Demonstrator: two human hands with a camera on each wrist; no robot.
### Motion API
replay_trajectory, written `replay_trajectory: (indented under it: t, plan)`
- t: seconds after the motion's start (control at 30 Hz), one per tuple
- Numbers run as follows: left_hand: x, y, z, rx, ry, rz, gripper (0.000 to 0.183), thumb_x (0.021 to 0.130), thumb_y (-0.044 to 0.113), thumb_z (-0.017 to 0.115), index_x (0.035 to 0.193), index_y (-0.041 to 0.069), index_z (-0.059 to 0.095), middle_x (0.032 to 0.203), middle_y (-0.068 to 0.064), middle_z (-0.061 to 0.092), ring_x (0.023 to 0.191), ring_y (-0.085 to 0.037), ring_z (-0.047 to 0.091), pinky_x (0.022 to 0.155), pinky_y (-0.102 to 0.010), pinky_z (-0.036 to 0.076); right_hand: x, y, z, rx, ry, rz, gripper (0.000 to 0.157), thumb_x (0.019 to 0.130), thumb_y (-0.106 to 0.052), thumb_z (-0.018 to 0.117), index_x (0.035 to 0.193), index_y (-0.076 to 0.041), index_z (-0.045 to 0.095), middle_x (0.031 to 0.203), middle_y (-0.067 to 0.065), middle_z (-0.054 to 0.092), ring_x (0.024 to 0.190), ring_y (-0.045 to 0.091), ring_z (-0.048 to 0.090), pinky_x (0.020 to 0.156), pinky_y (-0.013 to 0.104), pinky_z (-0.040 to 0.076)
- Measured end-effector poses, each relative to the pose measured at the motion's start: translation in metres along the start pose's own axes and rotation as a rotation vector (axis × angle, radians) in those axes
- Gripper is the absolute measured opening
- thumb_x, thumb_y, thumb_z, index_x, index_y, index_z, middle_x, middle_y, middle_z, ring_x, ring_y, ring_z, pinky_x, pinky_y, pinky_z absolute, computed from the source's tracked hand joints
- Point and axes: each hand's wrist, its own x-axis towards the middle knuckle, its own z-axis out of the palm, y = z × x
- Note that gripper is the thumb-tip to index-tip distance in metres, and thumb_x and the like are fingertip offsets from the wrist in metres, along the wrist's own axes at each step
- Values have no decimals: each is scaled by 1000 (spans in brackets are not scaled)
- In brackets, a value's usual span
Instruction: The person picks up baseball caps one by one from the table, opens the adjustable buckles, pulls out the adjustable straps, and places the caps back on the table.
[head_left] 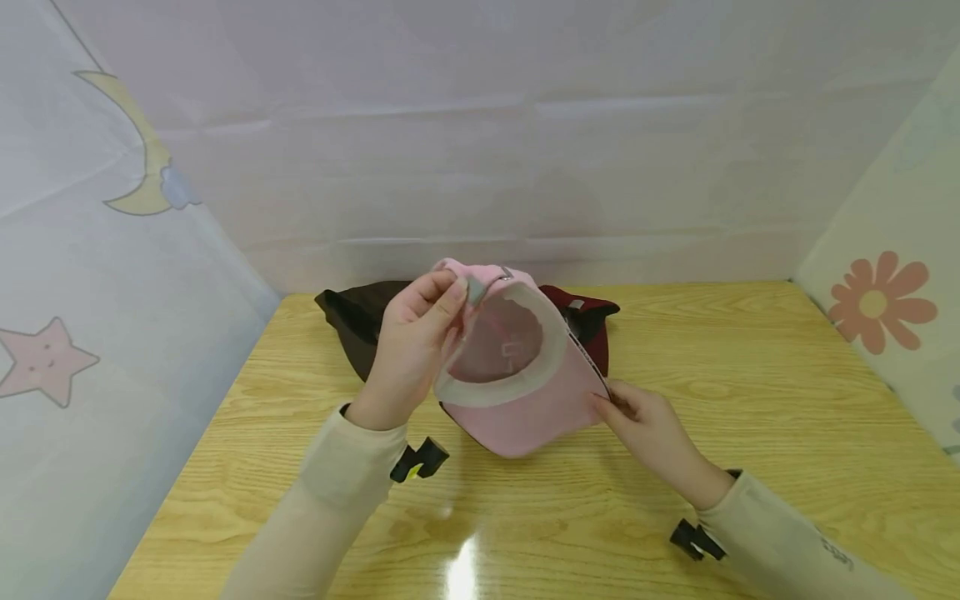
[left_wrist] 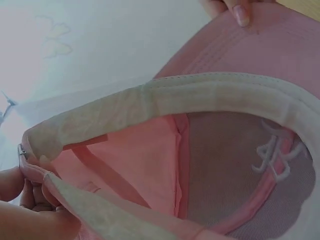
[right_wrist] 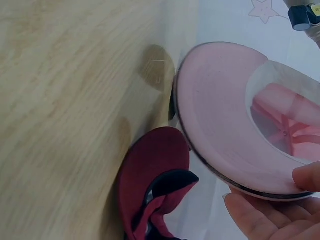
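The cap (head_left: 517, 427) is pink, the table (head_left: 750, 350) wood-grained yellow.

We see the held cap (head_left: 517, 425) above the table (head_left: 750, 400), with the left hand (head_left: 411, 337) at its left and the right hand (head_left: 651, 427) at its front right edge. Behind it we find a second cap (head_left: 367, 296) to the left, a third cap (head_left: 598, 354) to the right and, farthest back, the wall (head_left: 525, 175).
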Motion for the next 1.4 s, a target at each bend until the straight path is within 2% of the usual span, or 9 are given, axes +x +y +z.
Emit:
replay_trajectory:
  t: [0.13, 0.3, 0.4, 0.53, 0.73, 0.93, 1.17, 1.3, 1.4]
  plan:
    - [-1, -1, 2, 7, 8, -25, 23, 99, -5, 46, 87, 7, 60, 72, -2, 54, 61, -11, 45, 53, -18, 34, 5, -7, -1, -32, 4, 1, 24, 94, 2, 59, 116, 10, 65, 108, 21, 69, 93, 16, 66, 74, 17, 51]
    - [0, -3, 2, 54, 28, -52, 20, 99, -3, 49, 87, 8, 62, 72, -1, 54, 60, -10, 43, 51, -18, 32, 12, -17, -2, -53, -11, 1, 30, 95, -1, 60, 125, 7, 61, 116, 19, 67, 102, 30, 65, 79, 15, 49]
    - [0, -3, 3, 79, 35, -55, 18, 99, -3, 50, 88, 6, 62, 71, -1, 54, 58, -10, 42, 50, -18, 31, 18, -25, -3, -68, -3, -58, 34, 94, 1, 61, 127, 8, 59, 116, 19, 67, 103, 32, 65, 82, 18, 50]
    - [1, -3, 5, 89, 44, -69, 16, 98, -3, 50, 88, 4, 61, 70, -1, 53, 59, -9, 43, 50, -17, 32, 27, -37, -2, -111, 18, -163, 39, 90, 6, 64, 128, 9, 57, 117, 21, 66, 101, 31, 67, 80, 31, 55]
    - [2, -4, 9, 118, 26, -96, 12, 98, -2, 52, 90, 0, 61, 71, -1, 52, 60, -10, 43, 51, -18, 32, 44, -55, 0, -183, 69, -294, 47, 84, 8, 69, 129, 12, 54, 115, 23, 65, 96, 32, 67, 74, 42, 56]
    - [3, -8, 9, 154, 9, -92, 10, 98, -1, 53, 92, -3, 61, 72, -1, 53, 60, -10, 43, 52, -18, 33, 59, -68, 1, -226, 139, -406, 44, 85, 7, 69, 126, 13, 56, 111, 23, 67, 85, 27, 68, 66, 37, 57]
    - [3, -9, 8, 193, -13, -96, 17, 99, 1, 52, 102, -16, 54, 73, 0, 53, 62, -9, 44, 53, -17, 34, 68, -73, 3, -260, 182, -491, 39, 84, 7, 70, 122, 13, 60, 103, 21, 69, 67, 18, 61, 55, 32, 48]
    - [2, -9, 7, 203, -17, -85, 15, 99, 1, 52, 100, -14, 56, 72, -1, 53, 60, -10, 42, 52, -18, 32, 69, -73, 3, -293, 193, -526, 36, 84, 6, 70, 119, 10, 63, 97, 18, 70, 59, 13, 52, 54, 28, 45]
    - [2, -9, 8, 198, -13, -80, 11, 99, 1, 53, 96, -8, 59, 71, -2, 51, 60, -11, 41, 51, -19, 31, 71, -73, 3, -297, 209, -561, 31, 84, 6, 71, 115, 9, 66, 93, 17, 71, 56, 12, 52, 53, 28, 46]
